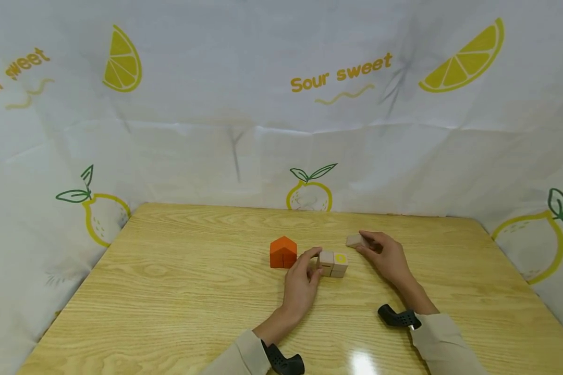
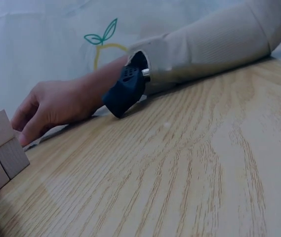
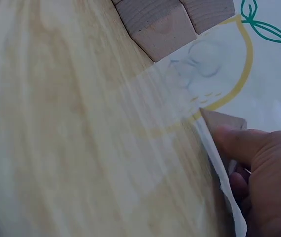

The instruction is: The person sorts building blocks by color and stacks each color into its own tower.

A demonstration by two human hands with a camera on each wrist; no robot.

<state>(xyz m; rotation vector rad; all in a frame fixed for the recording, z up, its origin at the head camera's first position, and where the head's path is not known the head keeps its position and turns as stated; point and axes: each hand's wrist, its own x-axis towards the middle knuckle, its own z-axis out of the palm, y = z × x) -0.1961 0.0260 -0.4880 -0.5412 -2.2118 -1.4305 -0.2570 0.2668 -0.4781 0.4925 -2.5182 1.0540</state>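
A small stack of plain wooden cubes (image 1: 332, 264) stands on the table, with a yellow mark on the top of its right side. My left hand (image 1: 301, 289) holds the stack's left side, thumb at the front and a finger behind. To the right and slightly farther back, my right hand (image 1: 388, 259) pinches a pale wooden block (image 1: 355, 240) between thumb and fingers. In the right wrist view this wedge-shaped block (image 3: 224, 121) tapers to a point, partly hidden by the fingers. The stack (image 2: 4, 148) shows at the left edge of the left wrist view.
Left of the stack, just beyond my left hand, stands an orange house-shaped group of blocks (image 1: 283, 253) with a peaked top. The wood-grain table (image 1: 178, 291) ends against a white curtain (image 1: 216, 156) printed with lemons. Each wrist wears a black band (image 1: 396, 316).
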